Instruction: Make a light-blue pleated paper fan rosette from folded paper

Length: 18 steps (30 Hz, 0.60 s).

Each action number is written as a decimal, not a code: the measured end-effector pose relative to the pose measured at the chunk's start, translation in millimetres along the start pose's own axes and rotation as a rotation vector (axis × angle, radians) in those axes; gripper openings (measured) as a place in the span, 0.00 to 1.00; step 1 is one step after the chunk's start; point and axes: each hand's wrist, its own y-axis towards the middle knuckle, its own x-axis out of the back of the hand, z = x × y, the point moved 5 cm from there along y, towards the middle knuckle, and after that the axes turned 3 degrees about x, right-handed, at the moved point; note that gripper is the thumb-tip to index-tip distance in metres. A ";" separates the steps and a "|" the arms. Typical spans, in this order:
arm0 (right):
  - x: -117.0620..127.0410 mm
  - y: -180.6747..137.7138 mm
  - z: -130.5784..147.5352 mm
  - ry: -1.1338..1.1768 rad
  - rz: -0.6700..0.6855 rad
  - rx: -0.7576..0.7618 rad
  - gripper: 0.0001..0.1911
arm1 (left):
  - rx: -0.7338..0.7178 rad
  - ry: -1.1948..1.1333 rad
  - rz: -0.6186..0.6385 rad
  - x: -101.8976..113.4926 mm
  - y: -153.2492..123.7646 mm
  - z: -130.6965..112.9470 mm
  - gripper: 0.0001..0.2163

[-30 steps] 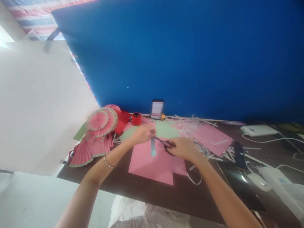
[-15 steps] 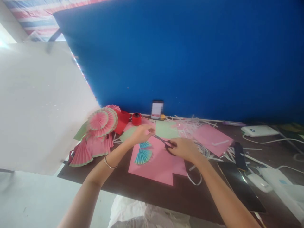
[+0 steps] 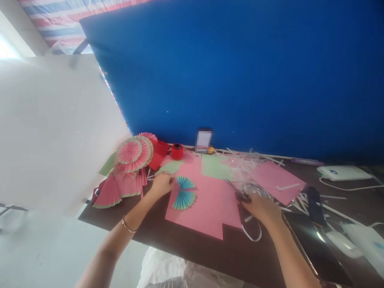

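Note:
My right hand grips the dark handles of a pair of scissors, its blades pointing up and left over the right edge of the pink paper. Slightly blurred, my left hand has its fingers drawn together just left of a blue pleated paper fan. Whatever those fingers may hold is too small to make out. The fan has pale green edges and lies spread on the pink paper, in two parts with a gap at the right.
Pink and green pleated rosettes are heaped at the left. Behind the paper stand a red tape roll and a small framed card. White paper strips, a black tablet and white devices lie to the right.
My hands have moved apart. The left one went from the scissor tips to the blue fan's left side; the right one drew the scissors rightward. The view shifted slightly.

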 end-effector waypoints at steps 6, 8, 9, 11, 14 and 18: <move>-28.2 4.3 -16.8 0.110 -0.045 -0.013 0.16 | 0.204 -0.064 0.188 -39.9 -16.6 -18.4 0.16; -35.9 3.7 -17.9 0.160 -0.120 0.038 0.13 | 0.245 -0.180 0.185 -44.6 -15.2 -14.9 0.12; -38.3 2.6 -18.2 0.179 -0.181 0.053 0.11 | 0.258 -0.245 0.170 -45.6 -14.2 -12.7 0.10; -41.1 -1.3 -17.1 0.196 -0.320 0.061 0.11 | 0.270 -0.341 0.137 -46.3 -12.3 -9.1 0.08; -40.8 -10.0 -3.0 0.241 -0.512 0.082 0.12 | 0.261 -0.376 0.108 -46.5 -10.3 -6.0 0.08; -38.4 -17.5 52.0 0.478 -0.472 0.314 0.12 | 0.213 -0.488 0.008 -42.0 -7.7 -1.3 0.09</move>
